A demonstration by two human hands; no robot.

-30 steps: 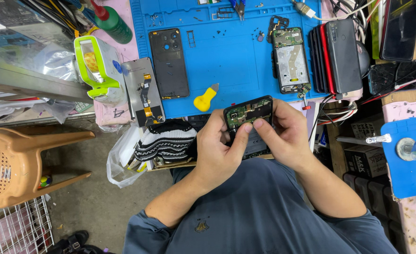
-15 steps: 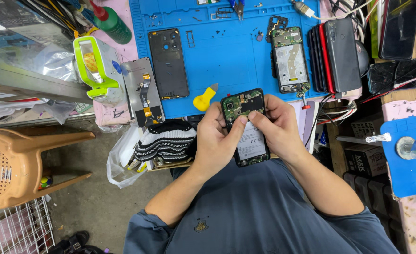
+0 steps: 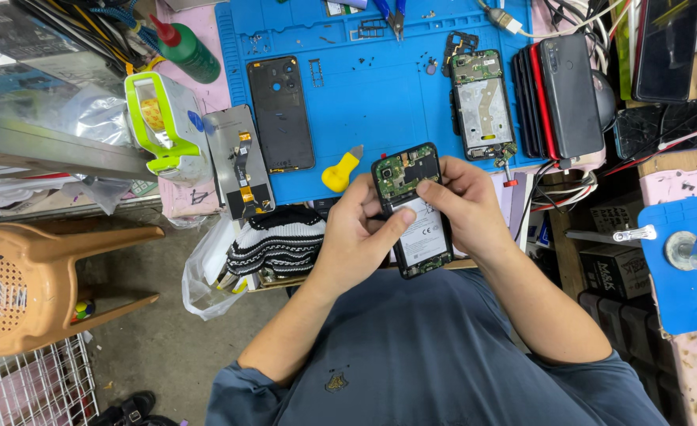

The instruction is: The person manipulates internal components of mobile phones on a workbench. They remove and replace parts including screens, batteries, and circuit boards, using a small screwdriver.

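Phone (image 3: 413,211) with back off, near edge of blue mat (image 3: 380,102) | left hand (image 3: 358,237) gripped its left side | right hand (image 3: 463,207) pinched its right edge

The opened phone (image 3: 413,209) shows a green circuit board at its 12 o'clock end, a white battery label below it and a black frame around both. The mat (image 3: 364,87) on the table is bright blue. At the phone's 9 o'clock lies a yellow pry tool (image 3: 339,172), and farther that way a black back cover (image 3: 280,113). At 8 o'clock sits a cloth (image 3: 277,241) striped black and white. At 10 o'clock stands a green bottle (image 3: 189,51) with a red cap. The plastic chair (image 3: 33,284), far at 9 o'clock, is tan. The person's shirt (image 3: 443,363) is slate blue.
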